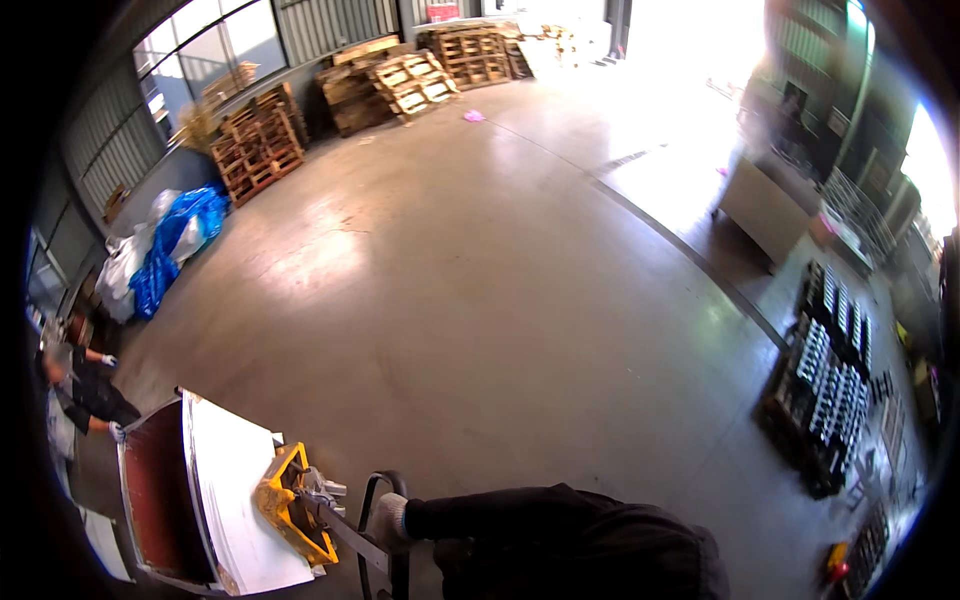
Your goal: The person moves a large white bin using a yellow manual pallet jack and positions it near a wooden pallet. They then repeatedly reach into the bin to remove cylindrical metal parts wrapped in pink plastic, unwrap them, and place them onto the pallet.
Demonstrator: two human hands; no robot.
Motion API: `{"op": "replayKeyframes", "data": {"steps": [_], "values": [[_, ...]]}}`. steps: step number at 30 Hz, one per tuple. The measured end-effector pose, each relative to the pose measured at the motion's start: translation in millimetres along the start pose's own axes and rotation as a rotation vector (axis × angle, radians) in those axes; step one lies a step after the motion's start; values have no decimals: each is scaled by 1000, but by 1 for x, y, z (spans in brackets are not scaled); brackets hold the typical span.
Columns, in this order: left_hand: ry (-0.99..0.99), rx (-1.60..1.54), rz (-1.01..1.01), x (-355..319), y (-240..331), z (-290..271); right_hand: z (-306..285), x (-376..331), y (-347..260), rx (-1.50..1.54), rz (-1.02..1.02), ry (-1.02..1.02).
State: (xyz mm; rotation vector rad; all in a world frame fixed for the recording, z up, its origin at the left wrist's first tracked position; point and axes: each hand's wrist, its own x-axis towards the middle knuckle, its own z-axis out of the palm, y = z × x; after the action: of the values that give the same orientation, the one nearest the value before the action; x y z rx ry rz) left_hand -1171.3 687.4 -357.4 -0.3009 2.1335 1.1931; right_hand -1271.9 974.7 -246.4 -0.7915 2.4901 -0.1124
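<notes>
My left hand (388, 520), in a light glove with a dark sleeve behind it, is closed around the black loop handle (372, 490) of a yellow pallet jack (290, 505) at the lower left. The jack's grey tiller bar (345, 538) runs from the handle down to the yellow body. In front of the jack sits a large flat load with a white top (225, 490) and a red-brown side (155, 500). My right hand is not in view.
Two people in dark clothes and light gloves (85, 390) bend beside the load at the far left. Wooden pallet stacks (260, 140) and blue and white bags (165, 245) line the far wall. A rack of dark parts (825, 390) stands on the right, on a wide concrete floor (480, 280).
</notes>
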Motion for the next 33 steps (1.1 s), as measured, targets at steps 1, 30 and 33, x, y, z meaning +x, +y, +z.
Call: {"op": "replayKeyframes", "data": {"steps": [1, 30, 33], "values": [[-9, -33, -11, -13, 9, 11, 7, -13, -3, 15, 41, 10], [-20, 881, 537, -378, -79, -30, 45, -339, -332, 221, 348, 260], [-20, 964, 492, -435, -62, -37, 36, -387, -374, 303, 403, 341]]}}
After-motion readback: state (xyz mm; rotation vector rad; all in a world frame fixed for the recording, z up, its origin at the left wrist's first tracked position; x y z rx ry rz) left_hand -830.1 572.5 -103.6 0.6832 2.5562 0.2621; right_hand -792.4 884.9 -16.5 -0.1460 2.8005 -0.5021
